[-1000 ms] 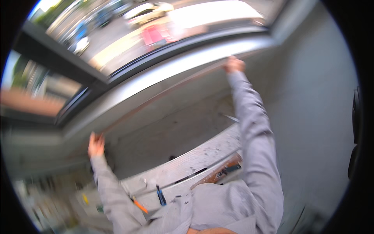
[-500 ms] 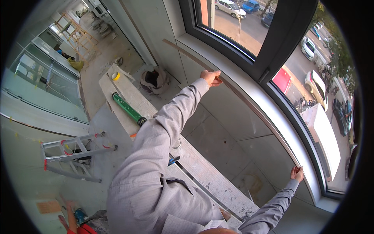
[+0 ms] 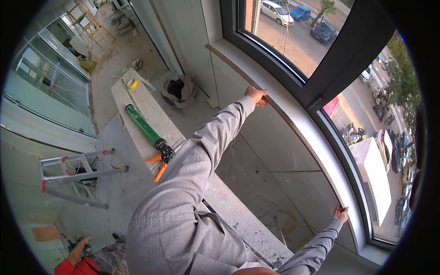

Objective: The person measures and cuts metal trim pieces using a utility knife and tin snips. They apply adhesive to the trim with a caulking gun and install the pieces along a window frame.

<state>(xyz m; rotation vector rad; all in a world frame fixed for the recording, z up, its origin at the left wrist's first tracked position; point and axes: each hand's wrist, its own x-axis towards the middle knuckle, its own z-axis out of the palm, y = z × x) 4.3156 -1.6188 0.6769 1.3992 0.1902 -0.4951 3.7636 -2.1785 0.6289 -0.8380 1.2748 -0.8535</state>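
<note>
A long, thin brown trim strip [image 3: 228, 62] runs along the front edge of the white window sill [image 3: 316, 141], and its far end meets the wall corner. My left hand [image 3: 256, 96] is closed on the strip near the window's middle post, fingers over the sill's edge. Farther along, toward the near end of the sill, my right hand [image 3: 340, 214] pinches the strip's lower part. Both arms are stretched out in grey sleeves. My fingers partly hide the strip where they grip it.
Beside me a splattered plank platform [image 3: 247, 215] bears a green caulking gun [image 3: 145, 127] with orange handles and a yellow tape roll [image 3: 132, 83]. An aluminium ladder [image 3: 82, 167] lies left. A co-worker's red sleeve [image 3: 73, 268] shows lower left. A sack [image 3: 179, 93] stands beyond the platform.
The strip's far end has come in from sticking out past the sill corner to lie against the sill edge. My left hand has moved toward the sill. The view has shifted slightly.
</note>
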